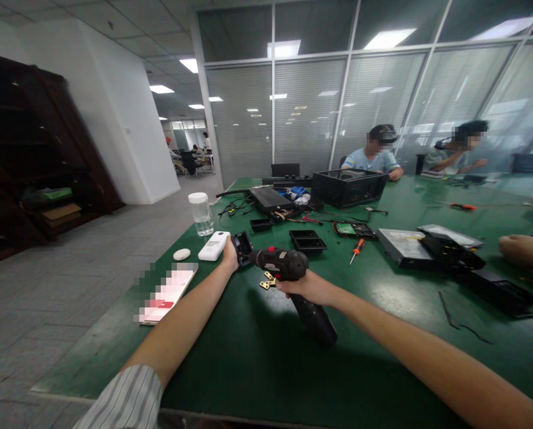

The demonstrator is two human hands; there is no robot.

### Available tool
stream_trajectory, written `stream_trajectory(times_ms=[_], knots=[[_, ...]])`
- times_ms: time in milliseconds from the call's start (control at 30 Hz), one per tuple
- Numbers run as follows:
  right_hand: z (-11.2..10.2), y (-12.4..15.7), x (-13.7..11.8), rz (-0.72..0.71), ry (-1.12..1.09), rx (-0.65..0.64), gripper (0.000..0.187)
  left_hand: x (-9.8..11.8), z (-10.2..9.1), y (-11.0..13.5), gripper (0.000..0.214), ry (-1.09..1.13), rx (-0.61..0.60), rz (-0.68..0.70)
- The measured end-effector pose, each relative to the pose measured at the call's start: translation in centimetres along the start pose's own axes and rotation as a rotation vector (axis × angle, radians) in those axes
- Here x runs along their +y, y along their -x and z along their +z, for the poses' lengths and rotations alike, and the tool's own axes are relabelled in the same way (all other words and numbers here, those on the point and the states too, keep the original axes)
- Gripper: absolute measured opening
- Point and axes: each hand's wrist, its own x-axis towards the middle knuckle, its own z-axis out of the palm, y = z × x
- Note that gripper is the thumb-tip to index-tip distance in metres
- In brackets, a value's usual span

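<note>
Room: open office with grey floor tiles, ceiling panel lights and a glass partition wall (pixel 373 113) with closed blinds. A dark wooden shelf unit (pixel 34 155) stands against the left wall.

Surface: long green table (pixel 257 363), worn at its near edge, with cluttered far and right parts. Two people sit at its far end. A co-worker's hand (pixel 526 250) rests at the right edge.

Large items: an open black computer chassis (pixel 349 186) at the far middle, a flat black unit (pixel 270 199) with loose cables to its left, and a grey optical drive (pixel 400 245) to the right with dark parts lying against it.

Medium items: power screwdriver (pixel 295 280), black with a red accent, near the middle of the table and just above it. The right hand (pixel 309 288) has its fingers closed round the grip, and the nose points left at the small black casing (pixel 242 247). A clear jar (pixel 201 213) with a white lid stands at the left edge. A white booklet (pixel 168 293) lies near the left edge.

Small items: the left hand (pixel 230 253) grips the casing at its near side, fingers curled on it. A white handset (pixel 214 245) lies just left of it, with a white oval piece (pixel 181 254) beyond that. Two black trays (pixel 308 240), a green circuit board (pixel 349 229) and an orange-handled screwdriver (pixel 357 248) lie behind the tool. Brass fittings (pixel 267 280) lie under its nose.
</note>
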Motion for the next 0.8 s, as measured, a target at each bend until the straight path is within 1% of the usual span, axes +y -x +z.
stream_trajectory(times_ms=[133, 267, 467, 800], knots=[[0.00, -0.02, 0.04, -0.015, 0.030, -0.003, 0.024, -0.10, -0.17, -0.25, 0.042, -0.020, 0.016, 0.012], [0.06, 0.02, 0.13, 0.037, 0.026, -0.002, 0.025, -0.13, -0.33, -0.38, 0.039, 0.005, 0.009, 0.004], [0.12, 0.00, 0.16, -0.003, 0.005, -0.004, 0.023, -0.18, -0.36, -0.44, 0.036, 0.016, 0.012, 0.015], [0.00, 0.01, 0.02, 0.014, 0.019, -0.015, 0.024, -0.15, -0.27, -0.35, 0.038, 0.005, -0.001, 0.021]])
